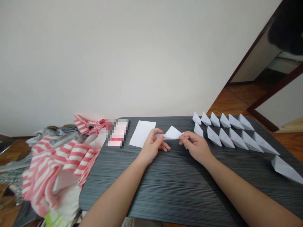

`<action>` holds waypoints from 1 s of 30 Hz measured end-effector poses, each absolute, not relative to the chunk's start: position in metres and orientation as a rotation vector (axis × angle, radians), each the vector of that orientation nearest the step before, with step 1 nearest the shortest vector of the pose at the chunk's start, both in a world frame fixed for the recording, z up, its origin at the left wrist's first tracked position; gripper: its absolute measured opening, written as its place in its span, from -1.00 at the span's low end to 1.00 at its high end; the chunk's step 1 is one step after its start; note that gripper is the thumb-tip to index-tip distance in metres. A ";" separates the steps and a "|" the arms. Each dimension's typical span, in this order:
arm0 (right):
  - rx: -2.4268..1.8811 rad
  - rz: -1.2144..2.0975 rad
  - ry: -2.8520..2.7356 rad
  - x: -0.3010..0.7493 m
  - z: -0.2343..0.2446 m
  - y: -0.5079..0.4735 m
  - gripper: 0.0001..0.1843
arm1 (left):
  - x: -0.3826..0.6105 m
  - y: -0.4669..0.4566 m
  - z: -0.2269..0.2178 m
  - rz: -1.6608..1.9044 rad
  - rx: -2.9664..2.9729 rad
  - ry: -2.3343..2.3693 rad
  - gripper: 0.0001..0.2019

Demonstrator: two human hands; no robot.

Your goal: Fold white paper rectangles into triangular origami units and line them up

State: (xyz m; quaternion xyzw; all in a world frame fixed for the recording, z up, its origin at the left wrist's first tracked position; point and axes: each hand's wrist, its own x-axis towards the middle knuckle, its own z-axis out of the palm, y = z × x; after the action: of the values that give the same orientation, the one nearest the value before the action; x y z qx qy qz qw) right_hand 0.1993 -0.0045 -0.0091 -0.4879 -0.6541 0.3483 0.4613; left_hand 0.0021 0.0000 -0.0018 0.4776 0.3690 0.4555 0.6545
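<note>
Folded white paper [172,133] is pinched up off the dark grained table [163,189] at mid-table, left hand [152,146] on its left end, right hand [196,147] on its right, both in narrow pinches. Flat white sheet [142,133] lies just beside the left hand; rows of paper boats [230,134] sit right of the right hand, one more boat [286,169] off toward the right table edge. Pink-and-white striped cloth [56,165] is heaped past the left edge; a blurred object [117,133] lies between it and the sheet, too obscured to identify.
</note>
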 end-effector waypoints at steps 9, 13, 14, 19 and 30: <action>-1.221 0.839 -1.530 0.201 -0.009 -0.004 -0.76 | 0.002 -0.003 -0.004 1.138 1.506 1.082 -0.83; -1.197 0.828 -1.530 0.200 -0.007 -0.004 -0.76 | -0.001 -0.001 -0.007 1.199 1.568 1.132 -0.90; -1.199 0.831 -1.524 0.200 -0.007 -0.004 -0.76 | -0.002 0.000 -0.008 1.213 1.580 1.142 -0.91; -1.229 0.873 -1.454 0.200 -0.009 -0.003 -0.72 | -0.005 0.002 -0.008 1.186 1.705 1.150 -0.87; -1.229 0.886 -1.430 0.200 -0.009 -0.002 -0.72 | 0.000 -0.001 -0.007 0.976 1.511 1.103 -0.87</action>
State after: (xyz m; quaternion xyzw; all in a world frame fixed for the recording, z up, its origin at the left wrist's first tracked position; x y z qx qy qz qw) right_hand 0.2005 -0.0018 -0.0090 -0.5092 -0.5927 0.3670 0.5047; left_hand -0.0004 -0.0006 -0.0075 0.6231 0.4547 0.4024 0.4930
